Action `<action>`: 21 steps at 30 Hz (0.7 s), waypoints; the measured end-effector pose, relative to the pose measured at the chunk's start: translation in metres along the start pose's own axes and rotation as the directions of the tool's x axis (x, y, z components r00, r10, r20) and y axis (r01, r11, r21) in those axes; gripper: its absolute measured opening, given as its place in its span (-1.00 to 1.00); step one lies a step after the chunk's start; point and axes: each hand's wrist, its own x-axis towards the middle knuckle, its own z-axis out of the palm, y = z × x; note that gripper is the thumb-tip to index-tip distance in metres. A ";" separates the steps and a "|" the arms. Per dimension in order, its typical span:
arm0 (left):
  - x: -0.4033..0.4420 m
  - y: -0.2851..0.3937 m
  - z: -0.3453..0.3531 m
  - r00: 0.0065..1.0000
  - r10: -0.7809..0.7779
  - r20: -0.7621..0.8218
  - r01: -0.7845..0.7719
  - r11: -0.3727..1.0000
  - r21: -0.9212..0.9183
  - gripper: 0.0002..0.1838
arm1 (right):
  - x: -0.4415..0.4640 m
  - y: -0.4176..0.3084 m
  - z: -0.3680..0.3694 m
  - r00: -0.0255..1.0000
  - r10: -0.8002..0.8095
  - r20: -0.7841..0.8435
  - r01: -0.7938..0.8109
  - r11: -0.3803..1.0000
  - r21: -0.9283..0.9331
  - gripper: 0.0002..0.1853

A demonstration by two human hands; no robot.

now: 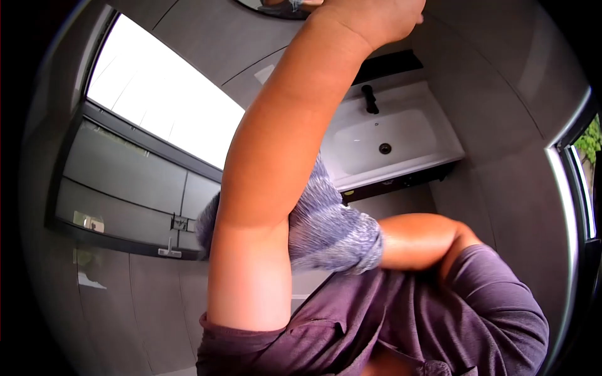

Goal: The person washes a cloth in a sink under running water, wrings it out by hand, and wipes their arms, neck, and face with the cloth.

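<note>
My left arm reaches up across the view, and my left hand (385, 19) is cut off by the top edge. Its visible fingers look curled in; anything inside them is hidden. A fuzzy blue-grey and white striped towel (335, 225) hangs behind the left arm, close to the elbow and upper arm. From the right sleeve, my bent right forearm (414, 241) runs into the towel's bunched end. The towel covers my right hand completely, so its fingers do not show.
Beyond the left arm is a white washbasin (433, 119) with a black faucet (370, 99) and a dark drain (385, 148). A dark-framed window (169, 88) is at left. Part of a round mirror (282, 7) shows at the top. Grey tiled walls (501, 125) stand close around.
</note>
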 end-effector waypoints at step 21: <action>-0.231 0.135 0.057 0.465 -0.838 0.284 0.526 0.004 -0.850 -0.61 | 0.038 -0.031 -0.084 0.912 -0.386 -0.136 0.084 0.502 -0.861 -0.53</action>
